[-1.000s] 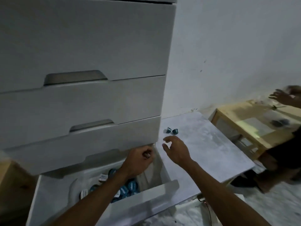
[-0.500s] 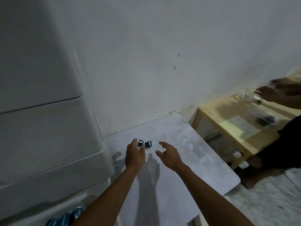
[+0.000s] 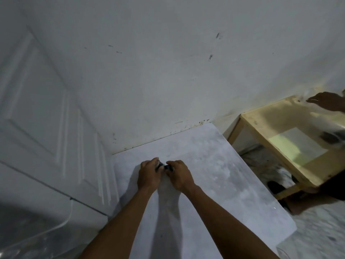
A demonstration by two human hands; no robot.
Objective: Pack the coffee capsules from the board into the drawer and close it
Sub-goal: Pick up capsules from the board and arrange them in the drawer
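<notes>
Two bare hands are reaching out over a pale grey board [image 3: 214, 184] that is lying flat against the wall [image 3: 168, 71]. The left hand [image 3: 148, 175] is sitting on the board with its fingers curled down over a small dark coffee capsule [image 3: 159, 167]. Only a bit of that capsule is peeking out at the hand's 2 o'clock side. The right hand [image 3: 178, 175] is just beside it, at 3 o'clock from the left hand. Its fingers are curling over a second dark capsule [image 3: 168, 167] too. The two capsules are sitting side by side, touching or nearly touching, right between the fingertips of both hands. It is too dark and hidden to tell if either hand is really pinching its capsule or only covering it.

A white panelled door or cabinet front [image 3: 46, 128] is standing at 9 o'clock from the hands. A light wooden table [image 3: 280, 128] is standing at 2 o'clock, well apart from the board. Another person's hand [image 3: 328, 104] is reaching over the far edge of that table. The drawer is not showing in this view.
</notes>
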